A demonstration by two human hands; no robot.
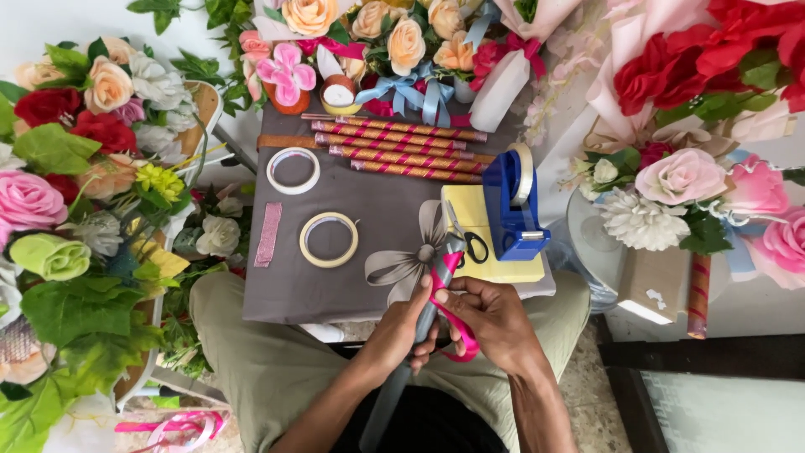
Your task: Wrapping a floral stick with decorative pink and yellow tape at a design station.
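1. Wrapping is in hand at the lower middle of the frame: a grey tube (417, 335) is clasped by the left hand (401, 329), fingers closed round it, while a pink ribbon (453, 312) is pinched against the tube by the right hand (495, 321). The two hands are touching, close together over the lap.
2. The ribbon is seen looped from the tube's upper end, near a grey bow (408, 262), down under the right fingers. The step would probably go best if the ribbon were kept taut and each turn laid flat, with the tube held firm and turned steadily by the left hand.
3. The tube's upper end lies at the near edge of the counter (369, 205), just beside the scissors (475, 247) and a yellow pad (486, 268). The blades should be minded if the tube is swung to the right.
4. A blue tape dispenser (511, 205) stands just beyond, on the right of the counter; two tape rings (329, 240) lie to the left, and striped rolls (394, 147) at the far edge.
5. Open room is found on the bare grey cloth between the rings and the pad. Flowers (67, 168) crowd both sides, so wide sweeps are judged risky; the freest room lies over the lap.
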